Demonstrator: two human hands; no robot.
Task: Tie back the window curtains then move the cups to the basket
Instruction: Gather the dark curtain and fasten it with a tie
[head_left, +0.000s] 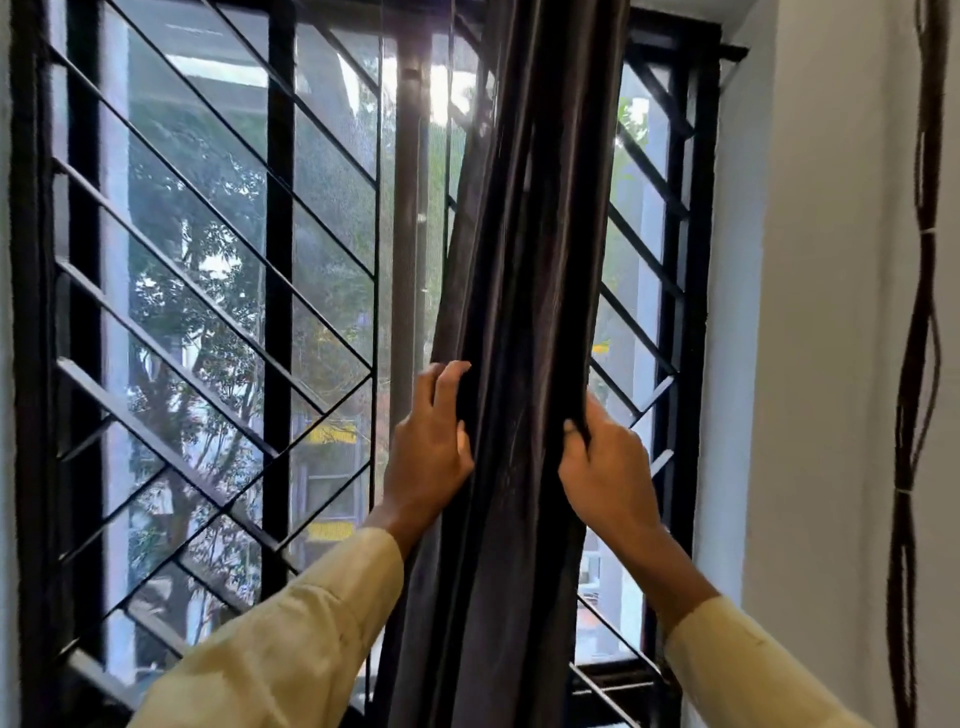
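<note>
While bunched into a narrow column at frame centre, the curtain (524, 260) runs off the top and bottom edges, so both its ends are cut off. Left hand (428, 447) curls its fingers round the curtain's left edge. Right hand (605, 473) grips the right folds, fingertips buried in fabric. Window grille (208, 260) behind is partly covered. Dark cords (914, 364) at far right also run out of frame.

A person in pale yellow sleeves (291, 639) gathers a dark curtain (524, 291) into a bunch before a barred window (218, 270), left hand (431, 441) and right hand (605, 467) gripping its opposite edges; dark cords (917, 332) hang on the white wall (821, 312).
</note>
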